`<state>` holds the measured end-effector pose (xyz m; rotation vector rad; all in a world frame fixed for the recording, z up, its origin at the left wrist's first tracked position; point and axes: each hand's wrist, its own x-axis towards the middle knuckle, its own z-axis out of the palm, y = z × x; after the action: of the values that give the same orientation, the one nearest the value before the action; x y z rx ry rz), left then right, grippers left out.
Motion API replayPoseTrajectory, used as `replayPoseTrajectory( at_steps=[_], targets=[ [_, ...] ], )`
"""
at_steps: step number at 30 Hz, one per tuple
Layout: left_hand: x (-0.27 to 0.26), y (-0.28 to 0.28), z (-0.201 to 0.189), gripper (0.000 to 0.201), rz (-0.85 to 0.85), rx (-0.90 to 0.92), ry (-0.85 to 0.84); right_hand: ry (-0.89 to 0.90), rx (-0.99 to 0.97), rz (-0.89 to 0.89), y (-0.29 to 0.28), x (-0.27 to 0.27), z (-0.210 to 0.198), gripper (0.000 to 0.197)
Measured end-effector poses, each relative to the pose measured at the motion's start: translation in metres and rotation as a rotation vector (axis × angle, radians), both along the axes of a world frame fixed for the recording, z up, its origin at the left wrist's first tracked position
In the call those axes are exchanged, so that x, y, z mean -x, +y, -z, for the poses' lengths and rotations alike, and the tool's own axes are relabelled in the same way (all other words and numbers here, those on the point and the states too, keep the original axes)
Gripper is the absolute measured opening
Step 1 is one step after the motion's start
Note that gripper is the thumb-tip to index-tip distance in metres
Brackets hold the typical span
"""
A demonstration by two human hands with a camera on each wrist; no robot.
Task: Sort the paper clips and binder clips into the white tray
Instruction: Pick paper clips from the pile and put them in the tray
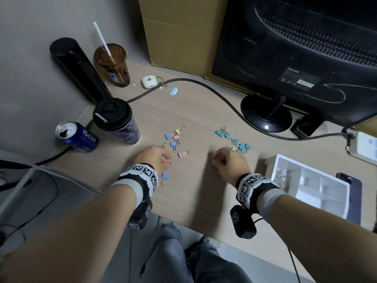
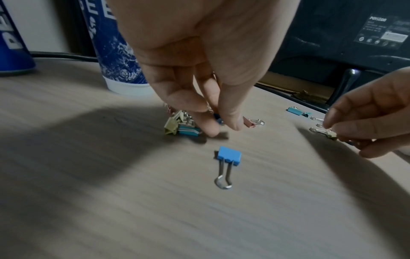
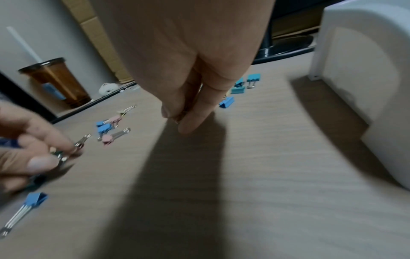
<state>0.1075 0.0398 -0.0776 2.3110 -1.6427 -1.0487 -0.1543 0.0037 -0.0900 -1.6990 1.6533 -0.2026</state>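
Observation:
My left hand [image 1: 167, 161] hovers low over the desk, fingers curled and pinching a binder clip by its wire handles; the left wrist view shows the fingertips [image 2: 230, 125] at a small heap of yellow and teal clips [image 2: 177, 127]. My right hand [image 1: 216, 160] pinches a yellowish binder clip [image 2: 328, 135] just above the desk. A loose blue binder clip [image 1: 164, 177] lies beside my left wrist. Mixed clips [image 1: 175, 139] lie beyond the left hand, teal ones [image 1: 237, 141] beyond the right. The white tray [image 1: 334, 203] stands at the right, with paper clips [image 1: 282, 176] in one compartment.
A lidded cup [image 1: 117, 121], a Pepsi can [image 1: 77, 135], a brown tumbler [image 1: 112, 64] and a black cylinder [image 1: 77, 68] stand at the left. A black cable [image 1: 204, 82] crosses the desk. The monitor stand [image 1: 266, 113] is at the back right, a phone [image 1: 349, 180] beyond the tray.

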Motion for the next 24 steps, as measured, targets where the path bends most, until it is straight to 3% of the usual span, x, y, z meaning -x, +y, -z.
replayPoseTrajectory(
  at_steps=[15, 18, 22, 24],
  targets=[
    [-0.009, 0.005, -0.004, 0.038, -0.025, 0.060, 0.029, -0.106, -0.058, 0.008, 0.007, -0.016, -0.011, 0.017],
    [-0.004, 0.001, -0.013, 0.043, -0.016, 0.148, 0.082, -0.179, -0.103, 0.180, 0.002, -0.007, -0.010, 0.020],
    [0.015, -0.010, -0.012, 0.034, 0.095, 0.207, 0.192, -0.634, -0.334, 0.617, -0.007, 0.004, -0.014, 0.021],
    [0.028, -0.017, -0.009, 0.029, 0.121, 0.209, 0.220, -0.758, -0.365, 0.695, -0.010, 0.008, -0.023, 0.019]
  ],
)
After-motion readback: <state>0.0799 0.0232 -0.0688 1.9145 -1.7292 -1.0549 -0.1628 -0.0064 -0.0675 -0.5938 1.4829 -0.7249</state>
